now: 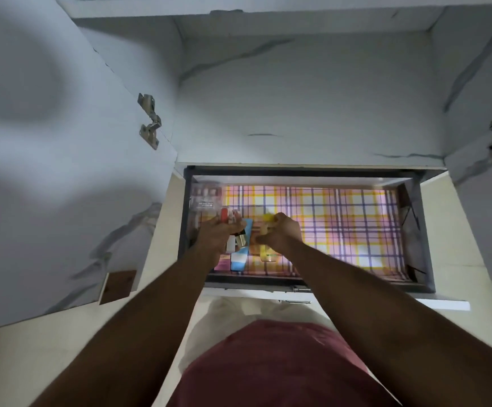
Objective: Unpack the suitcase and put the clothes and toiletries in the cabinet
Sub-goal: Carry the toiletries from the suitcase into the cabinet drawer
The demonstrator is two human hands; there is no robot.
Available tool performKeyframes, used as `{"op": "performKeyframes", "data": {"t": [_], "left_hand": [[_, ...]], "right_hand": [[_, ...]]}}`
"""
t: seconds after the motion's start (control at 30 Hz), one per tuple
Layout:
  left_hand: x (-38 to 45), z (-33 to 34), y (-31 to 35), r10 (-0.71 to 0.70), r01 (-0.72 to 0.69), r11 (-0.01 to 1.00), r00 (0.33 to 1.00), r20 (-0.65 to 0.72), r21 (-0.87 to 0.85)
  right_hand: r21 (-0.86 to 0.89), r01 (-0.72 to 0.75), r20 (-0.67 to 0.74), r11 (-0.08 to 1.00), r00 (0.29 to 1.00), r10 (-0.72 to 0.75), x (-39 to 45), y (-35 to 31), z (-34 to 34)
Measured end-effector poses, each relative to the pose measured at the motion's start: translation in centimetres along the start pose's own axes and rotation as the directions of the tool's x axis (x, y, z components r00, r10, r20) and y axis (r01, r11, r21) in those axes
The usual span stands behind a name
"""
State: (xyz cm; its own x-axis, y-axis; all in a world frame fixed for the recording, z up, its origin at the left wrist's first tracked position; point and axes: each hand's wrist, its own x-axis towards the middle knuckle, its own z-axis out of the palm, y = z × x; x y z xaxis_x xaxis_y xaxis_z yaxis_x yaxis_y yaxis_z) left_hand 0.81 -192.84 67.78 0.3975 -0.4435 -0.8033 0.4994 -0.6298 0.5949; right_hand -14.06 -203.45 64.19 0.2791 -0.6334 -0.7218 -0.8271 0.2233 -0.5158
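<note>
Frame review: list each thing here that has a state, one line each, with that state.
drawer: pulled out, lined with plaid paper.
left cabinet door: swung open.
right cabinet door: swung open.
left hand: over the drawer's left end, holding small bottles.
right hand: curled around a yellow bottle.
yellow bottle: held, inside the drawer.
blue and white tube: lying flat in the drawer.

- The cabinet door (62,171) had a smooth, white, marble-patterned laminate finish.
- The hinge (150,120) was bare metal.
- The drawer frame (297,172) looked like dark metal.
- The drawer liner (341,224) was a plaid sheet with a slight sheen.
- The shirt (274,365) was matt maroon cloth.
</note>
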Motion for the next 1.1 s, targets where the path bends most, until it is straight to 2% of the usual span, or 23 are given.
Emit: {"op": "performKeyframes", "data": {"t": [0.1, 0.27, 0.4, 0.6, 0.8, 0.87, 0.93, 1.0, 1.03, 1.1], "left_hand": [[0.5, 0.1, 0.2, 0.001, -0.001, 1.000, 1.000, -0.010, 0.021], [0.8, -0.1, 0.4, 0.026, -0.027, 1.000, 0.999, 0.030, 0.011], [1.0, -0.4, 0.4, 0.032, -0.033, 0.999, 0.999, 0.031, 0.014], [1.1, -0.6, 0.5, 0.044, -0.045, 0.999, 0.997, 0.057, 0.015], [1.2, -1.0, 0.4, 0.059, -0.062, 0.998, 0.995, 0.075, 0.030], [1.1, -1.2, 0.5, 0.062, -0.064, 0.998, 0.994, 0.086, 0.022], [1.2, -1.4, 0.6, 0.075, -0.077, 0.997, 0.993, 0.089, 0.009], [1.4, -1.6, 0.7, 0.097, -0.097, 0.995, 0.992, 0.079, -0.002], [1.5, -1.6, 0.7, 0.107, -0.108, 0.994, 0.991, 0.075, -0.001], [1.7, -1.8, 1.1, 0.124, -0.125, 0.992, 0.991, 0.060, 0.015]], "right_hand": [[-0.170, 0.039, -0.054, 0.985, 0.997, -0.049, 0.0, 0.5, 0.8], [-0.262, 0.036, -0.128, 0.964, 0.989, -0.072, -0.2, 0.7, 2.1], [-0.284, -0.021, -0.106, 0.959, 0.994, -0.010, -0.2, 0.5, 2.3], [-0.337, 0.004, -0.048, 0.941, 0.999, -0.021, -0.3, 0.6, 2.4], [-0.338, -0.033, -0.062, 0.941, 0.998, 0.013, -0.9, 0.2, 1.8], [-0.338, -0.031, -0.117, 0.941, 0.993, -0.009, -1.1, -0.4, 1.4], [-0.300, 0.034, -0.198, 0.953, 0.975, -0.097, -1.1, -1.4, 0.9], [-0.143, 0.138, -0.182, 0.980, 0.970, -0.163, -1.1, -3.0, 0.2], [0.008, 0.167, -0.110, 0.986, 0.980, -0.166, -1.0, -4.0, -0.1], [0.291, 0.095, 0.133, 0.952, 0.981, -0.138, -1.1, -5.9, -0.8]]}}
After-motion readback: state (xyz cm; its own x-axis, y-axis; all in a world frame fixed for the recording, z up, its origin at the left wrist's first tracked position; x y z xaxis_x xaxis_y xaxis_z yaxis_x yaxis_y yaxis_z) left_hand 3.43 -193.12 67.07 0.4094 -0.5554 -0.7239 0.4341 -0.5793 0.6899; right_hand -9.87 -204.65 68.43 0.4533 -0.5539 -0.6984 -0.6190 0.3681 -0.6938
